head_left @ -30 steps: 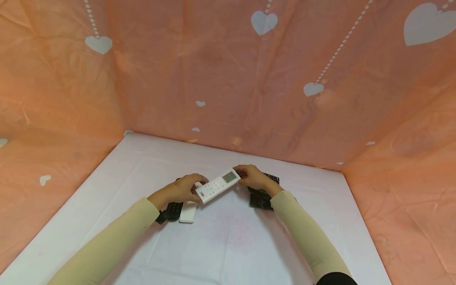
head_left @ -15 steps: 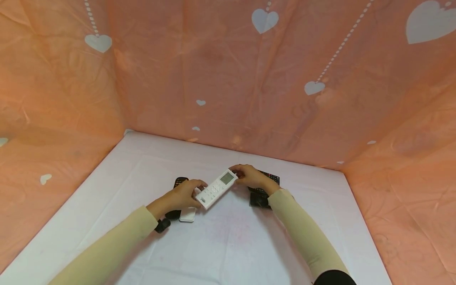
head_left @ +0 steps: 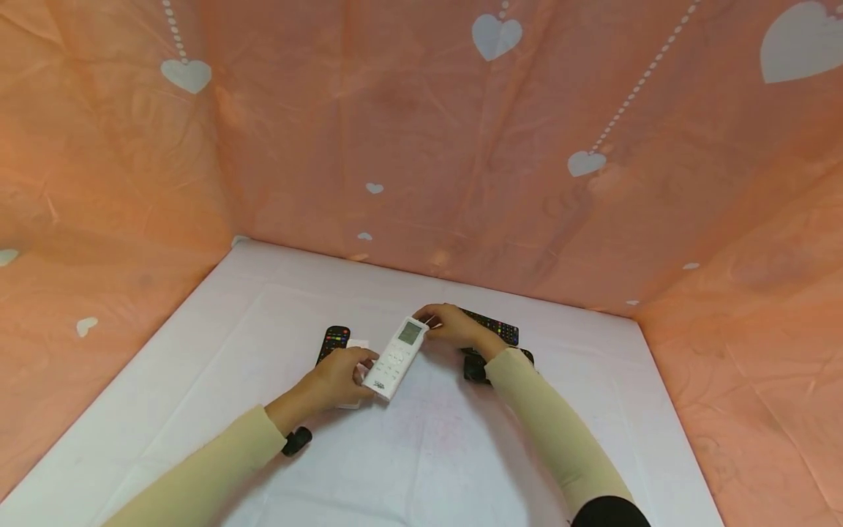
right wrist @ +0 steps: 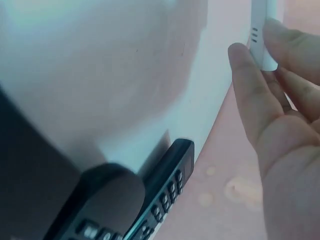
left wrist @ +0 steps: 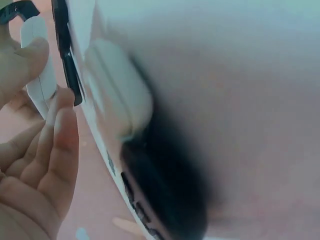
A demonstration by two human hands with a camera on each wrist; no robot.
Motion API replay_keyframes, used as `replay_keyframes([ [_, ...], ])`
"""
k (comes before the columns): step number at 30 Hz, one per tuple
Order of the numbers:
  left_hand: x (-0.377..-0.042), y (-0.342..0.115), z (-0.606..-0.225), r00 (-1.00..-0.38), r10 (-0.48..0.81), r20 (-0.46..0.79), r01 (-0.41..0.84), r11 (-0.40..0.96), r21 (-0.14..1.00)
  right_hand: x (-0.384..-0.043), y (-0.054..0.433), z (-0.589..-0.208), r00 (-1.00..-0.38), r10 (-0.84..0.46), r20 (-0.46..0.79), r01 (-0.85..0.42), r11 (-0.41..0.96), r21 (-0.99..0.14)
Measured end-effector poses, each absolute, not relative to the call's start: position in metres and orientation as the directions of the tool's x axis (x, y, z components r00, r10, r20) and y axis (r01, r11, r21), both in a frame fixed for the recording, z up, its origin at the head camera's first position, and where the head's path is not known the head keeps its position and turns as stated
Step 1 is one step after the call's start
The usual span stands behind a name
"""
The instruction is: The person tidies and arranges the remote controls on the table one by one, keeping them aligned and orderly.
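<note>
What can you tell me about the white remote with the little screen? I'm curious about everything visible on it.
The white remote is long and slim and looks like plastic. A grey screen sits at its far end, with small pale buttons below and a dark mark near the other end. It is held above the table, slanting in the head view, face visible. The left hand grips its near end, the right hand its screen end.

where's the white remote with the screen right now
In the head view, the long white grey-screened plastic remote is below centre, held above the white tabletop between the left hand and right hand.
</note>
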State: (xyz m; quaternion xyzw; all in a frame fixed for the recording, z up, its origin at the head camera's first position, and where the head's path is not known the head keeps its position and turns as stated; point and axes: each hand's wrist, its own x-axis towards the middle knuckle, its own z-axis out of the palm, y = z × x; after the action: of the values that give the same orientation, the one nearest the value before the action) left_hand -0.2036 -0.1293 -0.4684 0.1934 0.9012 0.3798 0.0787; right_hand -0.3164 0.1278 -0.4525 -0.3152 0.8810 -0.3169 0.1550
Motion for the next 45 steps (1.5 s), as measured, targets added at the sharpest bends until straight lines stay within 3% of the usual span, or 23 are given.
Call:
replay_keyframes([
  [26,-0.179,-0.119,-0.477,-0.974,0.228,-0.006,0.178,0.774,0.608,-0.317,0.089,-0.465,-0.667,-0.742,-0.064,-0.548,0.548,-0.632],
  [39,-0.179,-0.117,-0.482,-0.968,0.252,0.004,0.206,0.783,0.588,-0.315,0.08,-0.47,-0.677,-0.732,-0.077,-0.541,0.566,-0.621],
  [45,-0.179,-0.117,-0.485,-0.966,0.26,0.001,0.215,0.794,0.568,-0.314,0.075,-0.473,-0.709,-0.697,-0.108,-0.504,0.608,-0.614],
])
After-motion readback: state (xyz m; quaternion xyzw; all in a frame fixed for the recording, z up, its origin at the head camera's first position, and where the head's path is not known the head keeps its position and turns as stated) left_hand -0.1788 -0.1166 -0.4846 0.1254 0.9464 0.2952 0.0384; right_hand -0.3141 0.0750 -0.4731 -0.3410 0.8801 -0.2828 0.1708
